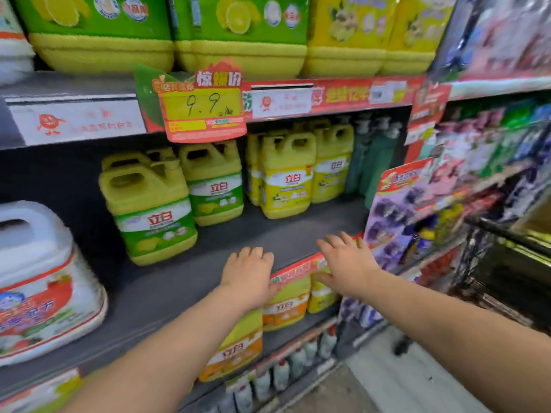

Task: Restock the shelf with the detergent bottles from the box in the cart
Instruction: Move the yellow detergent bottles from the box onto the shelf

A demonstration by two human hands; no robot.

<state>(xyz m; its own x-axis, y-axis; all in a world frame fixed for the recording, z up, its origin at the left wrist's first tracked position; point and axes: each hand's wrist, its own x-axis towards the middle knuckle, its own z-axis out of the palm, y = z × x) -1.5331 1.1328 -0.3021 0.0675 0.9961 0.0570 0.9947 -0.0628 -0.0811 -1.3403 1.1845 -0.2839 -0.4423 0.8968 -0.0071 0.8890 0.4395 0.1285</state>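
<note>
The dark middle shelf [167,290] holds yellow detergent bottles with handles: a green-labelled one [152,210] at front left, another [216,186] behind it, and yellow-labelled ones [287,180] further right. My left hand [249,272] and my right hand [347,263] hover side by side over the shelf's front edge. Both are empty with fingers spread, palms down, and touch no bottle. The black wire cart [504,263] stands at the right; the box is not visible.
A big white jug [38,281] sits at the left of the shelf. Orange-labelled bottles [286,305] stand on the shelf below my hands. A 9.9 price sign [202,108] hangs above. Hanging product packs [396,216] border the right side. Grey floor [396,380] lies below right.
</note>
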